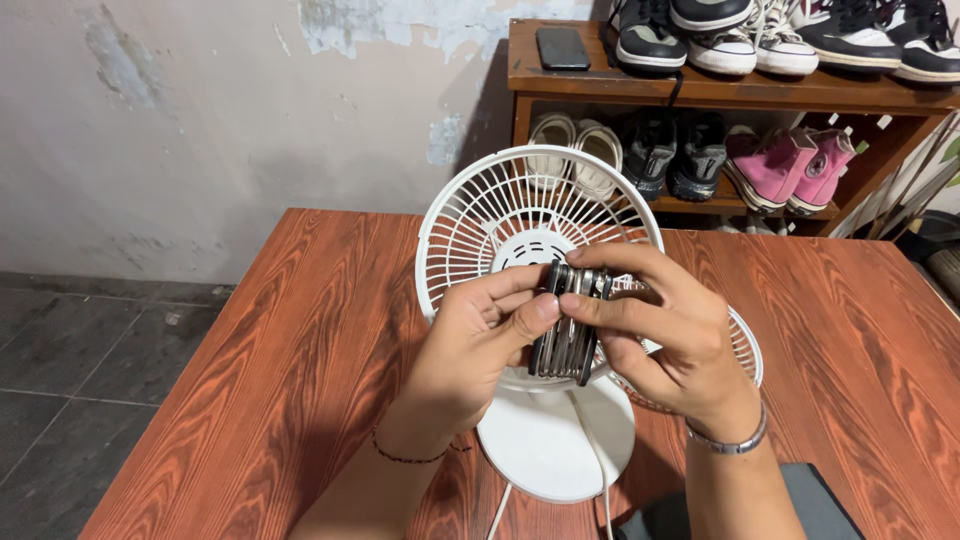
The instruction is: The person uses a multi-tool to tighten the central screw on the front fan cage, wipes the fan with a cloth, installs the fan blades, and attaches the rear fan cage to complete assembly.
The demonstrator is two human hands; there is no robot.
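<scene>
At frame centre, left hand (478, 335) and right hand (660, 335) pinch a folding multi-tool (570, 322), its long axis upright, before a white desk fan (480, 225).

Soft even daylight, sharp focus, faint shadows.

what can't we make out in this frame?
- Folding multi-tool: head view; middle covered by the left hand and right hand fingers; which blade is picked, unclear.
- Fan: motor hub and blades hidden behind hands and tool.
- Dark flat object: cut by bottom edge and right forearm.
</scene>
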